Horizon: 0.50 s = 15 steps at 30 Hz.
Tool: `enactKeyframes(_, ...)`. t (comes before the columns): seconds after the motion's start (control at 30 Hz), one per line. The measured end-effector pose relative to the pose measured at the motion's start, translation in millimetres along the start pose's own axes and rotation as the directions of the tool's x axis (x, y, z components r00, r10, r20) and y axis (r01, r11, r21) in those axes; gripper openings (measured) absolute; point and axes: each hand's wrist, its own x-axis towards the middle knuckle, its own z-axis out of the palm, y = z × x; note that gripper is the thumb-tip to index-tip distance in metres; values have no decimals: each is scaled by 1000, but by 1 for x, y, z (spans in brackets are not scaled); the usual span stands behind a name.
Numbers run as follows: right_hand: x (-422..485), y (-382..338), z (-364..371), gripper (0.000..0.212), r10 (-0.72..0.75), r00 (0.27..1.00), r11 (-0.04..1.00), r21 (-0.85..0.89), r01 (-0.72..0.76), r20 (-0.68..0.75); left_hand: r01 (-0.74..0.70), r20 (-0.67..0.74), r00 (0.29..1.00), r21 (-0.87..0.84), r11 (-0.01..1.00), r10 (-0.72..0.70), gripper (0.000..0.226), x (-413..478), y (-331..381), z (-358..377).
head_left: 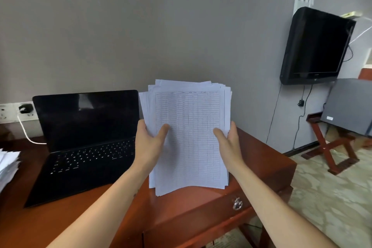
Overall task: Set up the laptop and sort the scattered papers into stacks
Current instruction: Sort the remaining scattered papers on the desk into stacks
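Head view: both hands hold a sheaf of papers [189, 137] upright above the desk [261, 159].
Left hand [150, 142] and right hand [228, 141] grip its side edges, thumbs on the front sheet, forearms outstretched; the open laptop [84, 139] sits on the desk to the left.

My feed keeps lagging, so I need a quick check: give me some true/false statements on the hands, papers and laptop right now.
1. The left hand and right hand both hold the paper stack. True.
2. The laptop is closed. False: it is open, its screen dark.
3. A loose pile of papers lies at the desk's left edge. True.
4. The held stack lies flat on the desk. False: it is held upright.
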Motion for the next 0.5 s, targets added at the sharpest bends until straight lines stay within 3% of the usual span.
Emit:
enactKeyframes(0.2, -7, -5, -7, 38, -14, 999, 999, -42, 16, 42, -116, 74, 991, 17, 993, 115, 62, -6, 8, -1)
enactKeyframes(0.37, -9, -15, 3, 39, -97, 995, 988, -124, 97, 6, -260, 75, 964, 80, 962, 254, 42, -8, 7, 3)
enactKeyframes(0.5, -8, -22, 8, 41, -120, 992, 990, -85, 117, -35, -212, 33, 977, 61, 975, 210, 48, 4, 13, 1)
